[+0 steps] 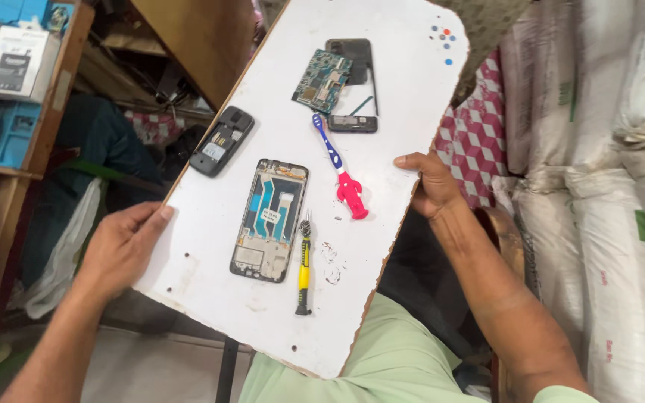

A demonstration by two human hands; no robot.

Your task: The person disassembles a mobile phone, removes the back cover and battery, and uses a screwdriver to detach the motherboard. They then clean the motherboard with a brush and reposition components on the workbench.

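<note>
Below, the left hand and right hand each clasp an opposite edge of the white tabletop. Between them lie an opened phone frame, a yellow screwdriver, a toothbrush and a circuit board.

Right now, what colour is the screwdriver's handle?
Yellow with black ends; the screwdriver shows best in the head view.

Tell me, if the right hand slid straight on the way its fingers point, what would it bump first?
Probably the toothbrush. The right hand grips the board's edge, fingers pointing left across it, and the brush's red handle lies nearest in that line.
</note>
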